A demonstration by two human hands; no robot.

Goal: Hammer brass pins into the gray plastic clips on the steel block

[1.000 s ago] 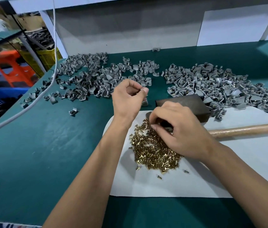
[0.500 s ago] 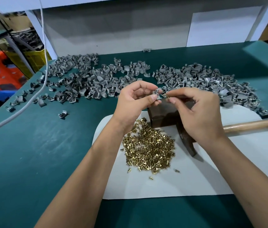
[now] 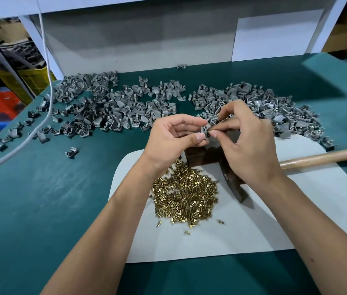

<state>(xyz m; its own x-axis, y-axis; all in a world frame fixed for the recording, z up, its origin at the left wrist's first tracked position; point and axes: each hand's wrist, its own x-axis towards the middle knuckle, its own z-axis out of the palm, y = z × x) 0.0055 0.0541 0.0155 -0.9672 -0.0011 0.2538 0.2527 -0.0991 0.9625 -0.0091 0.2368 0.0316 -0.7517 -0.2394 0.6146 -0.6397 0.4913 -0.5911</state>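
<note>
My left hand [image 3: 174, 139] pinches a gray plastic clip [image 3: 206, 130] between thumb and fingers, held in the air above the dark steel block [image 3: 200, 155]. My right hand [image 3: 247, 143] pinches a small brass pin [image 3: 211, 131] and holds its tip against the clip. A heap of brass pins [image 3: 185, 196] lies on the white sheet [image 3: 264, 222] just below my hands. The hammer lies on the sheet, its dark head [image 3: 235, 188] under my right wrist and its wooden handle [image 3: 321, 155] pointing right.
Two big piles of gray clips lie behind my hands, one at the left [image 3: 104, 109] and one at the right [image 3: 275, 107]. Stray clips [image 3: 71, 151] dot the green table [image 3: 40, 209]. A white cable [image 3: 47, 71] hangs over the left edge. A white panel [image 3: 275, 35] stands behind.
My right hand left the pin heap with a pin and rose to meet my left hand. Both hands now hold clip and pin together above the block.
</note>
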